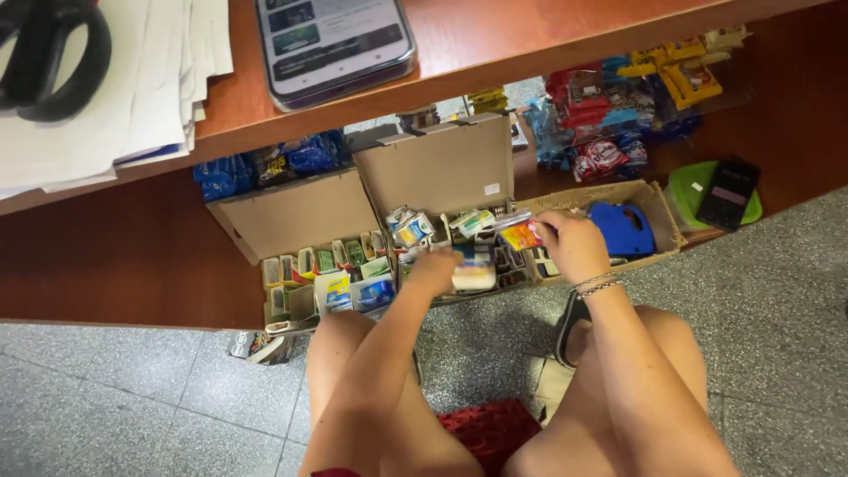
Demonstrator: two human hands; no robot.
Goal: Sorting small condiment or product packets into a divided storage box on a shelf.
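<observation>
1. The left hand (435, 268) reaches into the middle box (442, 168), fingers closed on a pale packet (474, 274); motion blur hides the exact grip.
2. The right hand (572, 243) pinches a small orange packet (519, 235) just above the same box.
3. A second open box (291, 216) of small packets stands to the left.
4. A blue tool (625, 228) lies in the right-hand tray (664, 212).
5. A phone (336, 44) rests on the shelf (495, 53) above.
</observation>
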